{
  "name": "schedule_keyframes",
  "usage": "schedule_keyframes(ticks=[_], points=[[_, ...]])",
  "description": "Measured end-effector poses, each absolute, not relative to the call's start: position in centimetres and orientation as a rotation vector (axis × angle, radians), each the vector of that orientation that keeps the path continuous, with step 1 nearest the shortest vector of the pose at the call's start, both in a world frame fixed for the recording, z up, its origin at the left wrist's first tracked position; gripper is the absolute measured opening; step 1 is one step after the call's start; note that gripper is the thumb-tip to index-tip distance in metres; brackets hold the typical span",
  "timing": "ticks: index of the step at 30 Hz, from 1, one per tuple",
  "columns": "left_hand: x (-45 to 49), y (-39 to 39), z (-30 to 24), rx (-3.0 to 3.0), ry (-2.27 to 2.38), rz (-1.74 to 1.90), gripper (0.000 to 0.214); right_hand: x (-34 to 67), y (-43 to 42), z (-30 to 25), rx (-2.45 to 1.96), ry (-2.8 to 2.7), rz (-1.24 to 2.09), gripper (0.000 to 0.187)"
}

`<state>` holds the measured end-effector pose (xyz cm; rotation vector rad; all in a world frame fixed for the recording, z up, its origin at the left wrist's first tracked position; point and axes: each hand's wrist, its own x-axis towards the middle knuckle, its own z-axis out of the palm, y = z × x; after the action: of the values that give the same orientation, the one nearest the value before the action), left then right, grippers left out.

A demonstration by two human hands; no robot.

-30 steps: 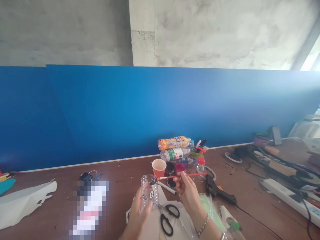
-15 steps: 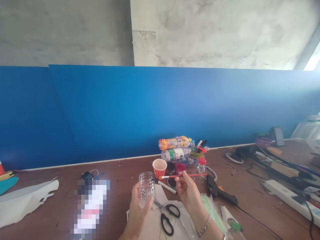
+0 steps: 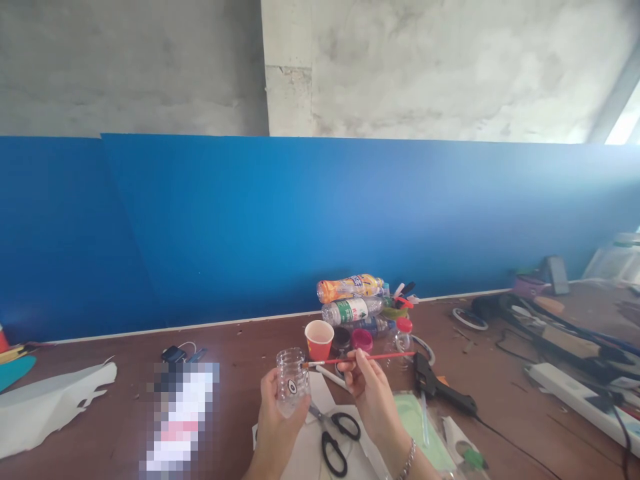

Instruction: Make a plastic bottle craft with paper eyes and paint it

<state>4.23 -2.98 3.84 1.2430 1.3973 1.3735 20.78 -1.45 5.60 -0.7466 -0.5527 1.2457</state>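
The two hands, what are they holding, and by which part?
The left hand holds the clear container around its lower sides; the right hand holds the red paintbrush by its handle.

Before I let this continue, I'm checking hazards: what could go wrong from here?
The brush has its tip near the eyes on the clear container; if the right hand slips, it might smear them. The red paper cup stands just behind the brush and could get knocked over. The scissors lie close by the left hand and might nick it.
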Motion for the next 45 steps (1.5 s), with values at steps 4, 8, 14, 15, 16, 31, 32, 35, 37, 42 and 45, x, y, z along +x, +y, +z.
schedule_keyframes(ticks=[4,8,14,15,16,31,32,35,37,42,45], points=[[4.3,-3.0,3.9,1.254,1.448,1.368,0.061,20.6,-1.6,5.6,-0.752,-0.566,1.255,0.029],[4.3,-2.9,3.8,1.278,1.448,1.358,0.063,20.6,-1.5,5.6,-0.767,-0.571,1.236,0.031],[4.1,-2.9,3.8,1.284,1.412,1.347,0.061,20.7,-1.4,5.4,-0.786,-0.561,1.217,0.032],[4.1,-2.9,3.8,1.282,1.406,1.354,0.061,20.7,-1.4,5.3,-0.787,-0.557,1.214,0.032],[4.1,-3.0,3.8,1.280,1.401,1.357,0.061,20.7,-1.4,5.3,-0.789,-0.555,1.208,0.032],[4.1,-3.3,4.2,1.266,1.321,1.378,0.056,20.9,-1.3,5.9,-0.814,-0.525,1.181,0.032],[4.1,-3.3,4.1,1.268,1.317,1.386,0.056,21.0,-1.2,5.8,-0.806,-0.524,1.185,0.031],[4.0,-3.1,3.7,1.289,1.308,1.404,0.054,21.3,-1.1,5.5,-0.781,-0.523,1.199,0.028],[3.9,-2.9,3.3,1.305,1.301,1.408,0.053,21.4,-1.1,5.4,-0.778,-0.517,1.202,0.028],[3.8,-2.6,2.8,1.321,1.237,1.392,0.052,21.5,-0.9,5.3,-0.789,-0.501,1.204,0.027],[3.7,-2.7,3.0,1.334,1.186,1.376,0.053,21.6,-0.8,5.1,-0.782,-0.508,1.205,0.026]])
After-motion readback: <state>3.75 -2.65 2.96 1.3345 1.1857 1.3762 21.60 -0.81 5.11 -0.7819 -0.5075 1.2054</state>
